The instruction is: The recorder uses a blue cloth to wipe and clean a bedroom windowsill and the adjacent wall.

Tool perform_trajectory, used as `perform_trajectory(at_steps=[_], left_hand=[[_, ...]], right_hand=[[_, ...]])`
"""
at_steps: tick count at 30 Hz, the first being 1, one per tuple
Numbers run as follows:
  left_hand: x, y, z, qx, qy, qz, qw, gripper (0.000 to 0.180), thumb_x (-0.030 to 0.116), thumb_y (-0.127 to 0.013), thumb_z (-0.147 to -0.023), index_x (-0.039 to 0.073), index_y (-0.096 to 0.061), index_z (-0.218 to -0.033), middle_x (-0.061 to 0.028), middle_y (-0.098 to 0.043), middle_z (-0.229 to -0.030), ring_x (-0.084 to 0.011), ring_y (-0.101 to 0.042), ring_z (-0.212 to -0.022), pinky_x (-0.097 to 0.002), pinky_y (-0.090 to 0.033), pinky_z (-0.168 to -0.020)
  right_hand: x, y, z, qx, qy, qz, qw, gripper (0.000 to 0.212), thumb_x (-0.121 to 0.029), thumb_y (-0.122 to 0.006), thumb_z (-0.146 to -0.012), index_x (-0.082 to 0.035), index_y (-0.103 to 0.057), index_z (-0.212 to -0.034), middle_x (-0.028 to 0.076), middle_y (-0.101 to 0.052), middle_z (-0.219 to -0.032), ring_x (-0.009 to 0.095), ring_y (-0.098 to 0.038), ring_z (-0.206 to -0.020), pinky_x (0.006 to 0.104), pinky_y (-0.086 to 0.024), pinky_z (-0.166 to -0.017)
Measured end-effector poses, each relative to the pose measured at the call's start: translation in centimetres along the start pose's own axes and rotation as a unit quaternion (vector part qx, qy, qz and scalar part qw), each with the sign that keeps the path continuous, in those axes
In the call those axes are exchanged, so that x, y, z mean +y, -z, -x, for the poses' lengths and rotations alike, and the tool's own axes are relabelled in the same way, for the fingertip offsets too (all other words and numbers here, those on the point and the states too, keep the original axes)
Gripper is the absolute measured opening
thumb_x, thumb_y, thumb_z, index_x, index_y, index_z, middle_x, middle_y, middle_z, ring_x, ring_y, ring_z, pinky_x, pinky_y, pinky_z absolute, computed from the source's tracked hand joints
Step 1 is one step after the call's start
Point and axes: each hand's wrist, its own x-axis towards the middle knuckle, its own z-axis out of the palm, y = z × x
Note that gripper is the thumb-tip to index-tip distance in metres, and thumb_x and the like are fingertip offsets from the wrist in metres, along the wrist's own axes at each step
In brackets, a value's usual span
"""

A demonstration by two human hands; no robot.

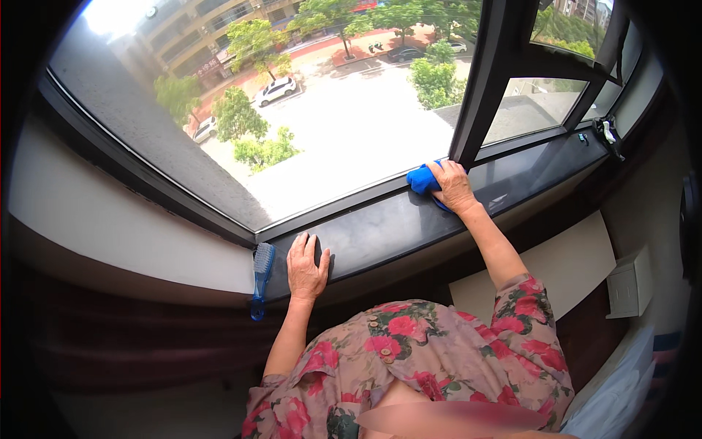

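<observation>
So this looks like a wipe-down that's partway through, if I had to call it. The right hand [453, 186] is clamped around a bunched blue cloth [423, 180], which sits at the back edge of the black windowsill [365, 238], up against the lower window frame [344, 207] and just beside the upright mullion [474, 102]. The left hand [307, 269] is at eight o'clock from the cloth, empty, resting flat on the sill with its fingers a bit apart.

What's done? Honestly hard to say: the sill has pale patches, but with that much sun they could be damp, dust or plain glare, so I wouldn't call any stretch finished. A blue-handled scrub brush [262, 274] lies at nine o'clock from the left hand, near the sill's left end, and nobody's holding it.

What's left, my guess: the far end, between two and three o'clock from the cloth. There's a black-and-white bundle [608, 135] and a small bluish item [583, 138] there, both well apart from the hands, so that corner probably isn't sorted yet.
</observation>
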Motion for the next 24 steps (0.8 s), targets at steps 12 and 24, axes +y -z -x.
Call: perform_trajectory(at_steps=[12,24], left_hand=[[0.2,-0.8,0.3,0.086,0.041,-0.033,0.995,0.043,0.032,-0.062,-0.096,0.000,-0.063,-0.125,-0.0190,-0.060,-0.131,-0.0353,-0.054,-0.125,-0.0449,-0.042,-0.107],[0.0,-1.0,0.2,0.041,0.069,-0.080,0.994,0.055,0.040,-0.059,-0.096,0.004,-0.056,-0.137,-0.0227,-0.047,-0.146,-0.0387,-0.039,-0.140,-0.0496,-0.029,-0.117]], right_hand=[[-3.9,0.0,-1.5,0.015,0.064,-0.049,0.997,0.056,-0.020,-0.087,-0.063,-0.014,-0.061,-0.113,0.010,-0.062,-0.095,0.027,-0.063,-0.095,0.0398,-0.049,-0.083],[-10.6,-1.1,-2.2,0.008,0.088,-0.096,0.991,0.055,-0.020,-0.085,-0.066,-0.015,-0.063,-0.116,0.010,-0.063,-0.096,0.028,-0.063,-0.096,0.0407,-0.051,-0.083]])
